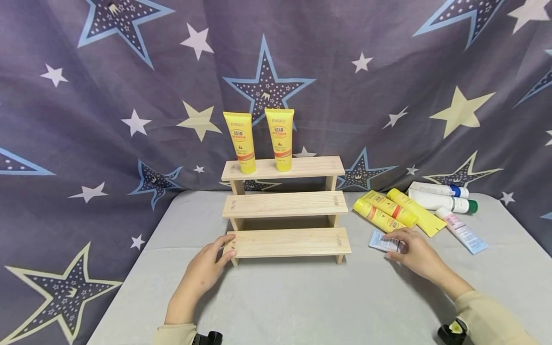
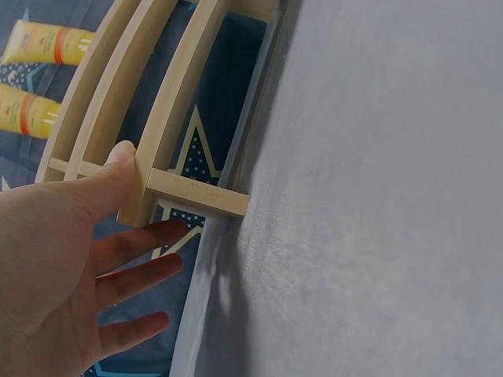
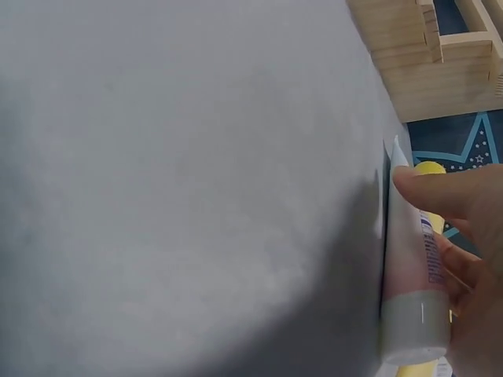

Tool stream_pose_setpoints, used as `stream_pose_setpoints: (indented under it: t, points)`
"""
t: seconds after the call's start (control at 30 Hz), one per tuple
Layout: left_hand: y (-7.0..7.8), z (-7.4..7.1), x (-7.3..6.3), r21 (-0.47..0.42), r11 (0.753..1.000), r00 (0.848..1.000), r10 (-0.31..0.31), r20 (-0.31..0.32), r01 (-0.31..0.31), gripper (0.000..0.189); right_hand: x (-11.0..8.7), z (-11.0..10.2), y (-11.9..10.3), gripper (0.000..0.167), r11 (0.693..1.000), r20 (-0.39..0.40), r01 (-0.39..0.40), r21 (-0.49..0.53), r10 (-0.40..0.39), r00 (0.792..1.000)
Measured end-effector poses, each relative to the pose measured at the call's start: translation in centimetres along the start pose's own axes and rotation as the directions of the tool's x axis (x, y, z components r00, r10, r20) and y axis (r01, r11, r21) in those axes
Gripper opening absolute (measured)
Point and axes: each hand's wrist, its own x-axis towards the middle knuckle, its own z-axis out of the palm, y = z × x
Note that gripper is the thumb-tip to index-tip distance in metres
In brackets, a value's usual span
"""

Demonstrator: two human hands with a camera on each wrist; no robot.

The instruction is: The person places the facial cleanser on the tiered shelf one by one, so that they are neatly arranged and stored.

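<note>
My left hand holds the left end of the lowest tier of a three-tier wooden shelf, thumb at the front edge. In the left wrist view its other fingers stay spread and fairly straight. Over on the right, my right hand pinches a pale blue and pink squeeze tube between thumb and fingers. That tube lies on the table, its whitish cap showing in the right wrist view. Two yellow tubes stand cap-down on the top tier.
Beyond my right hand lie several yellow tubes, two white tubes with blue and green caps, and another pink-and-blue tube. A grey cloth covers the table. Behind hangs a dark curtain with stars.
</note>
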Motion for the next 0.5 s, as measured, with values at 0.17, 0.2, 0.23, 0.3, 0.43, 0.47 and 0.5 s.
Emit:
stream_pose_setpoints:
  t: [0.17, 0.2, 0.23, 0.3, 0.43, 0.47, 0.5]
  points:
    - [-0.04, 0.01, 0.03, -0.003, 1.000, 1.000, 0.011, -0.005, -0.011, 0.050, -0.05, -0.01, -0.02, 0.042, 1.000, 0.018, 0.002, -0.013, -0.002, 1.000]
    - [-0.05, 0.03, 0.04, -0.004, 1.000, 1.000, 0.012, -0.005, -0.012, 0.050, -0.07, -0.01, -0.01, 0.042, 1.000, 0.023, 0.000, -0.016, 0.000, 1.000]
    - [-0.05, 0.03, 0.03, -0.003, 1.000, 1.000, 0.013, -0.005, -0.013, 0.050, -0.08, 0.00, -0.01, 0.043, 1.000, 0.030, -0.003, -0.019, 0.004, 1.000]
    - [-0.05, 0.02, -0.02, 0.000, 1.000, 1.000, 0.014, -0.004, -0.014, 0.050, -0.08, 0.02, 0.00, 0.043, 0.999, 0.050, -0.020, -0.028, 0.022, 0.999]
    - [-0.09, 0.01, -0.08, 0.001, 1.000, 1.000, 0.015, -0.005, -0.015, 0.049, 0.06, 0.08, -0.02, 0.045, 0.996, 0.085, -0.061, -0.059, 0.066, 0.994]
    - [-0.10, 0.00, -0.10, 0.000, 1.000, 1.000, 0.015, -0.006, -0.015, 0.049, 0.11, 0.10, -0.03, 0.045, 0.995, 0.092, -0.068, -0.066, 0.074, 0.993]
    - [-0.12, 0.01, -0.11, -0.001, 1.000, 1.000, 0.015, -0.007, -0.015, 0.049, 0.17, 0.11, -0.06, 0.046, 0.995, 0.097, -0.075, -0.072, 0.082, 0.992]
